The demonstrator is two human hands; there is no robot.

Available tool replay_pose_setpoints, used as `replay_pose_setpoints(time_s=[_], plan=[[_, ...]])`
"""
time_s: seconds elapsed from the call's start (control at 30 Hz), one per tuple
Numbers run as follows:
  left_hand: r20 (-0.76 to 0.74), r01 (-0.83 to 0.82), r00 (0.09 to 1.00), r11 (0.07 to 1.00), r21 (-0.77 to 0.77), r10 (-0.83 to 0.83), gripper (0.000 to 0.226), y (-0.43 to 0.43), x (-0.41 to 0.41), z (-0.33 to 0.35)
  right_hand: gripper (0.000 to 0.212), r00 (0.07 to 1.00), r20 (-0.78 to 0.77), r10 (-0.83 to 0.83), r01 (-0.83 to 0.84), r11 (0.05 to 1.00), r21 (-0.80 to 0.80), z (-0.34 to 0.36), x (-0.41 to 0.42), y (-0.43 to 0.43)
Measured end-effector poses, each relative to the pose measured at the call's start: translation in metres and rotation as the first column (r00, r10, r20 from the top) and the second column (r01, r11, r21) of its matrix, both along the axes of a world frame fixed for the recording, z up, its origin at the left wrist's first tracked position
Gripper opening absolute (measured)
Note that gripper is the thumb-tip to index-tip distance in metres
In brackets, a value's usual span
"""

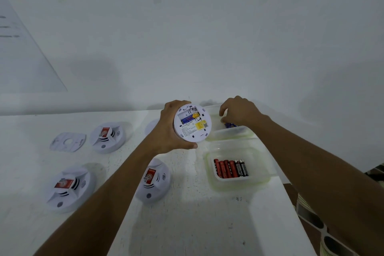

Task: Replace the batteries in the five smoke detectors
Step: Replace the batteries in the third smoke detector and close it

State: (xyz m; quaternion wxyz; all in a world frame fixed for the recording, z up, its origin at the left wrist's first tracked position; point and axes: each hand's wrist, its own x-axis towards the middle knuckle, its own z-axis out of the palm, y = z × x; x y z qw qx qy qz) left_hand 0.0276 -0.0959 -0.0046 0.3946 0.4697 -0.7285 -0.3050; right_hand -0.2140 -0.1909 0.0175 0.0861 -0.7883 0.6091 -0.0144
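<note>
My left hand (168, 129) grips a round white smoke detector (192, 123) off the table, its back facing me. The open battery bay shows one blue battery and an empty slot. My right hand (239, 112) reaches into the far clear plastic container (232, 133), fingers curled down over blue batteries (229, 125); whether it holds one is hidden. A nearer clear container (239, 181) holds several red and black batteries (230, 169). Three more detectors lie face up on the table: one at the back left (108, 137), one at the front left (69, 188), one under my left forearm (152, 181).
A flat white mounting plate (67, 141) lies at the far left of the white table (187, 224). Another white round piece (151, 126) peeks out behind my left wrist. The table's right edge runs diagonally past the containers, with patterned floor (311, 218) beyond. A white wall stands behind.
</note>
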Motion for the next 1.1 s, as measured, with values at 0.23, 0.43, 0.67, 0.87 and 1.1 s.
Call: replay_pose_setpoints(time_s=[0.23, 0.43, 0.67, 0.87, 1.1], plan=[[0.023, -0.012, 1.0, 1.0, 0.018, 0.011, 0.1, 0.0, 0.001, -0.001, 0.023, 1.0, -0.016, 0.0, 0.0, 1.0, 0.028, -0.008, 0.007, 0.0], [0.03, -0.008, 1.0, 1.0, 0.002, 0.008, 0.101, 0.0, 0.001, 0.0, 0.009, 0.955, 0.295, 0.014, -0.036, 0.997, 0.068, 0.005, -0.003, 0.006], [0.051, -0.013, 0.999, 1.0, -0.015, 0.013, 0.097, 0.004, -0.007, 0.003, 0.005, 0.565, 0.818, 0.109, 0.054, 0.984, -0.168, 0.044, 0.001, 0.063], [0.095, 0.03, 0.995, 0.998, -0.047, -0.025, 0.092, 0.013, -0.022, 0.004, 0.02, 0.406, 0.888, 0.218, 0.03, 0.968, -0.251, 0.031, 0.027, 0.101], [0.112, 0.056, 0.993, 0.995, -0.088, -0.046, 0.089, 0.031, -0.023, 0.009, 0.012, 0.441, 0.818, 0.369, -0.049, 0.92, -0.388, 0.02, 0.037, 0.122]])
